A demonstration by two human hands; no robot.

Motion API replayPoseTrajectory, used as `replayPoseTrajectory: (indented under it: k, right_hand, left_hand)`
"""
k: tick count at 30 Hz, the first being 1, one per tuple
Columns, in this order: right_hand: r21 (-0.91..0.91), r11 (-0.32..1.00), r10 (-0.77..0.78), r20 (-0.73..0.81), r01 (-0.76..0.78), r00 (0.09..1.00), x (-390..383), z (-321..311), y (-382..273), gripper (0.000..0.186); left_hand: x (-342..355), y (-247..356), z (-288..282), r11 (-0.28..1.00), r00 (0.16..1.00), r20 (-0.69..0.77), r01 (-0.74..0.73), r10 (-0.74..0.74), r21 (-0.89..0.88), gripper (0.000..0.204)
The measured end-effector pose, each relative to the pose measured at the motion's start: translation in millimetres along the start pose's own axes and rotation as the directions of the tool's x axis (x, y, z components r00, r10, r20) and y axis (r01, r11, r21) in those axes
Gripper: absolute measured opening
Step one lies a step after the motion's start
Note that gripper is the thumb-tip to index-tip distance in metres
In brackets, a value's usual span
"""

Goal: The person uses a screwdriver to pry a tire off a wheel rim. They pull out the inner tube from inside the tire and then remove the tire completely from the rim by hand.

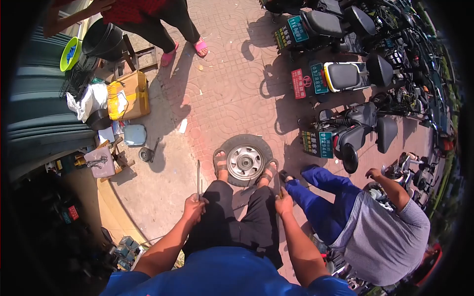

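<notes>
My left hand (194, 209) is closed around thin metal rods (199, 180), which point upward beside my left leg. In my right hand (283, 203) is a flat metal bar (278, 183), held beside my right knee. A wheel with a black tyre and silver rim (247, 162) lies flat on the paving, between and beneath my sandaled feet (220, 163).
A person in a checked shirt (382, 237) is at my right, another in pink sandals (143, 15) at top left. Scooters (355, 133) line the right. Along the left are a cardboard box (133, 96), buckets (102, 42), a stool (101, 163) and a blue container (134, 134).
</notes>
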State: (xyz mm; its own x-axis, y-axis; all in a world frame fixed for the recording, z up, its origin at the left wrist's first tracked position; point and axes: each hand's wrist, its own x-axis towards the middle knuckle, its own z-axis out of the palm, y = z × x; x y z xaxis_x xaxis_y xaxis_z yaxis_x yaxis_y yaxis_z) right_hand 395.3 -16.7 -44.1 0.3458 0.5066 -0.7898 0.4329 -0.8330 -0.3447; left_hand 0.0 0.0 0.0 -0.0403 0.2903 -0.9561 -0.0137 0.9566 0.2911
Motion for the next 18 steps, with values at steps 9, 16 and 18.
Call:
replayPoseTrajectory:
  k: [9,16,18]
  right_hand:
    - [-0.126,0.983,-0.130,0.013,0.131,0.991,215,145,-25,0.047]
    - [0.043,0.996,-0.085,0.034,0.084,0.996,326,215,-10,0.045]
    - [0.075,0.994,-0.076,-0.028,0.078,0.997,355,228,3,0.045]
  left_hand:
    - [184,-15,160,0.953,0.963,0.221,0.201,-0.151,-0.227,0.029]
    - [310,-10,224,0.862,0.949,0.154,0.314,-0.274,-0.397,0.049]
    - [339,-7,236,0.831,0.944,0.178,0.330,-0.279,-0.448,0.051]
